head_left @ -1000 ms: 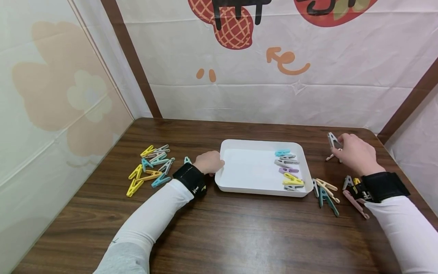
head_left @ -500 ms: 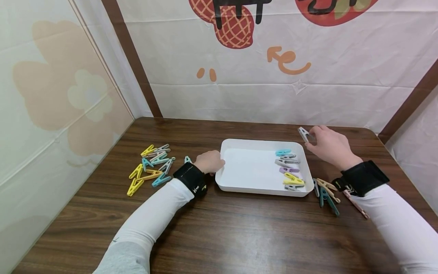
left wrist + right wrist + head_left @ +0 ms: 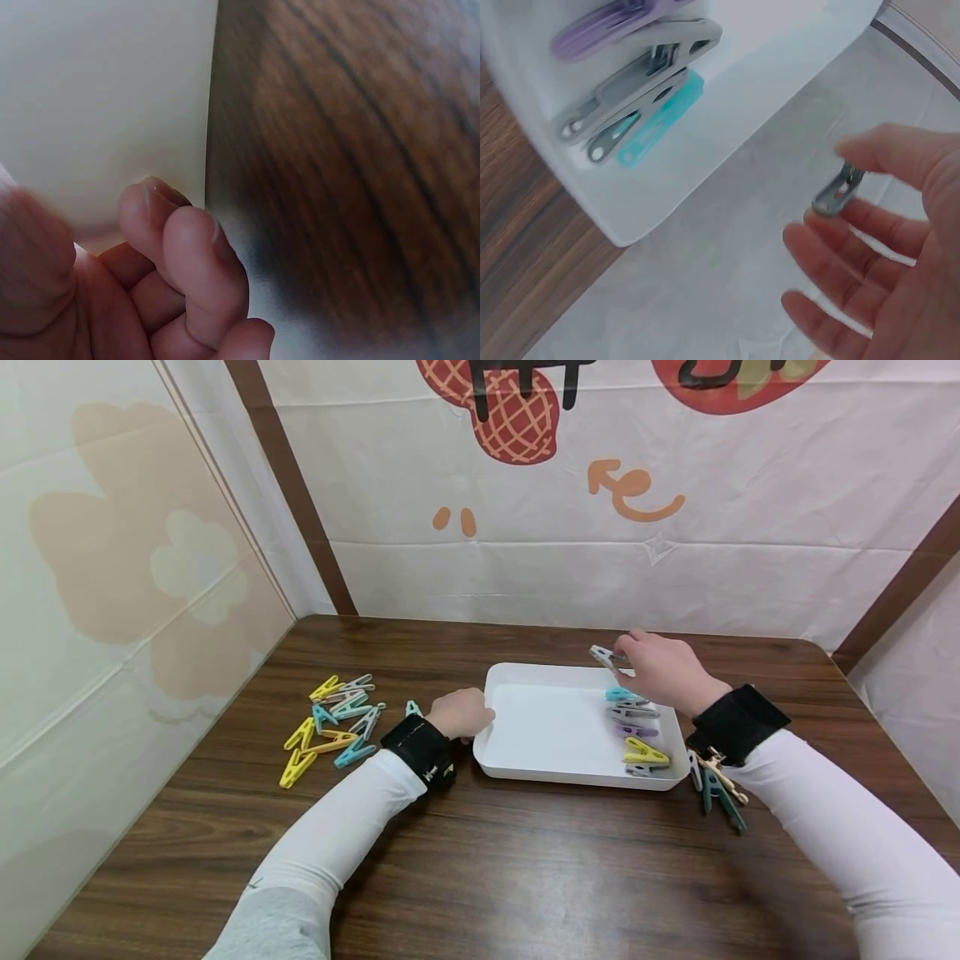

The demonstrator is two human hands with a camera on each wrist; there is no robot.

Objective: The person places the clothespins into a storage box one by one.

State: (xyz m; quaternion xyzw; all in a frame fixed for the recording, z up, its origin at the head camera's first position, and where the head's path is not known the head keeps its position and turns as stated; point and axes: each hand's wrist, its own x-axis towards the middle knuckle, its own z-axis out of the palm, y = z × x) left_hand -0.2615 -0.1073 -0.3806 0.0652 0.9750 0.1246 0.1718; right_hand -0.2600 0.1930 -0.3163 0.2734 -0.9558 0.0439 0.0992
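In the head view a white tray [image 3: 540,727] lies mid-table. My left hand [image 3: 459,714] grips its left rim; in the left wrist view the fingers [image 3: 202,251] curl at the tray's edge. Above the tray's far right side, my right hand [image 3: 667,672] pinches a grey clothespin [image 3: 602,655] between thumb and fingers. Inside the tray, along its right side, clothespins lie in a column: light blue [image 3: 618,694], grey [image 3: 633,712], purple [image 3: 637,732], yellow [image 3: 645,752] and another grey one [image 3: 645,769]. The right wrist view shows the held clothespin [image 3: 836,195] beyond the tray's rim.
Several loose clothespins, such as a yellow one [image 3: 297,768], lie in a pile left of the tray. A teal clothespin [image 3: 412,708] sits by my left wrist. More, including a dark green one [image 3: 723,802], lie right of the tray, partly under my right wrist. Printed cloth [image 3: 525,577] hangs behind.
My right hand has carried the grey clothespin leftward from the table's right side to above the tray's far edge. The left hand stays on the tray's rim.
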